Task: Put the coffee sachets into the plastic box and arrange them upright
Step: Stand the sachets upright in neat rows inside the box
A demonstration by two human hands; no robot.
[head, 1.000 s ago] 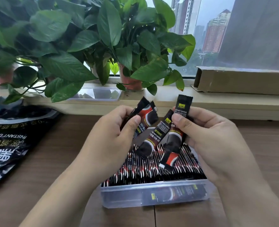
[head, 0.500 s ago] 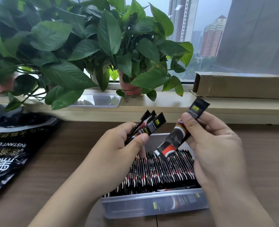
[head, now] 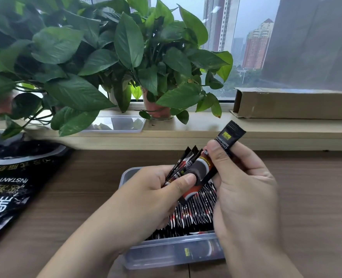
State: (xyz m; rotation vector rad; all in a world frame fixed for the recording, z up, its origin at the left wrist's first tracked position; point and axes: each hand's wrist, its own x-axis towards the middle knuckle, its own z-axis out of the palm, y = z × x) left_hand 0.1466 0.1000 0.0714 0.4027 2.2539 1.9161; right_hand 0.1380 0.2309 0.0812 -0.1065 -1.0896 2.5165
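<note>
Both hands, left (head: 146, 199) and right (head: 244, 189), pinch black-and-red coffee sachets (head: 201, 169) above the clear plastic box (head: 176, 255), hiding its upright rows. Beside it, a black bag (head: 11, 183) reads "INSTANT".

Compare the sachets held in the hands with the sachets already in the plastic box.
The held sachets are few, fanned loosely and lifted above the plastic box, pinched between the left hand and right hand. The boxed sachets are many, packed tight on edge in a row. The held ones show their printed faces; the boxed ones show mostly edges. Both share the same black-and-red wrapper.
</note>
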